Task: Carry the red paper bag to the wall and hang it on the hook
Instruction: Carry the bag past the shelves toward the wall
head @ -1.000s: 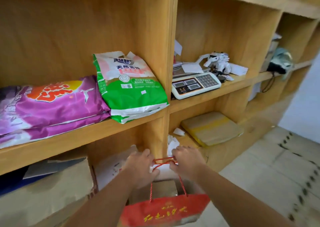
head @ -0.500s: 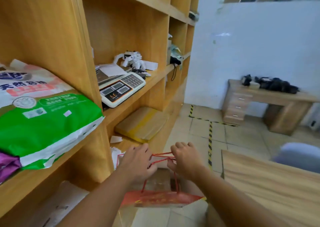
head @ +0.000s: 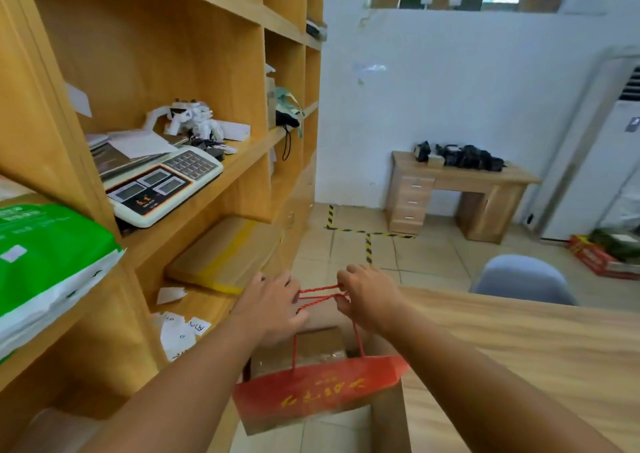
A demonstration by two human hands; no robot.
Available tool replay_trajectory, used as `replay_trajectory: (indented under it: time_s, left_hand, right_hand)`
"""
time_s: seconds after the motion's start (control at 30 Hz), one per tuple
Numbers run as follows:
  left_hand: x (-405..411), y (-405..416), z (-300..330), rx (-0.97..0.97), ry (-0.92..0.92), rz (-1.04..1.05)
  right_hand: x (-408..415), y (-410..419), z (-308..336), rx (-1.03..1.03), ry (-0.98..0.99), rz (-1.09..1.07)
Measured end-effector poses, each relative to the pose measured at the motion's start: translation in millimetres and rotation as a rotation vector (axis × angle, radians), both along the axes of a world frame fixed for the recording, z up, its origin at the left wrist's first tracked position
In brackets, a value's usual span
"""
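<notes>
The red paper bag (head: 318,388) with gold lettering hangs low in the middle of the view, held up by its red cord handles (head: 320,295). My left hand (head: 273,302) grips the cords on the left and my right hand (head: 363,295) grips them on the right, the cords stretched between them. A white wall (head: 450,106) stands ahead at the far end of the room. I see no hook on it in this view.
A tall wooden shelf unit (head: 242,162) runs along my left, holding a weighing scale (head: 159,184), a green bag (head: 45,245) and a flat parcel (head: 221,255). A wooden table (head: 519,348) lies to my right with a grey chair (head: 519,279). A desk (head: 457,196) stands against the far wall.
The view has swung from the shelves to the right, toward the white wall and desk. Both hands keep hold of the bag's cords and have lifted the bag off the low shelf area.
</notes>
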State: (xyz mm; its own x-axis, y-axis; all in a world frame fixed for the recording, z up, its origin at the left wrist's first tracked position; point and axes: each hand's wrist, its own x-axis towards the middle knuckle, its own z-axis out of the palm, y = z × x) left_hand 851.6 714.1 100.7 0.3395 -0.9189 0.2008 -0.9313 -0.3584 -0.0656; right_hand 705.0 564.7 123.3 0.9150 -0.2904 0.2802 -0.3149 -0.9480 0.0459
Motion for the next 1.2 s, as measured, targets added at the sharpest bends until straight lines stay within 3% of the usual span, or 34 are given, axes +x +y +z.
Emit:
replay_trajectory:
  time_s: [0.43,0.77,1.2]
  left_hand:
    - [17,-47,7,-0.005,-0.034,-0.062]
    - [109,-100,-22,0.015,0.063,-0.098]
    - [211,-210,-21,-0.099,0.103,-0.085]
  right_hand:
    - [12,-49,-10,-0.008,-0.039,-0.023]
    - [93,-87,-27,0.024,0.012,-0.076]
    - [190,-177,-15,0.091,-0.009,-0.187]
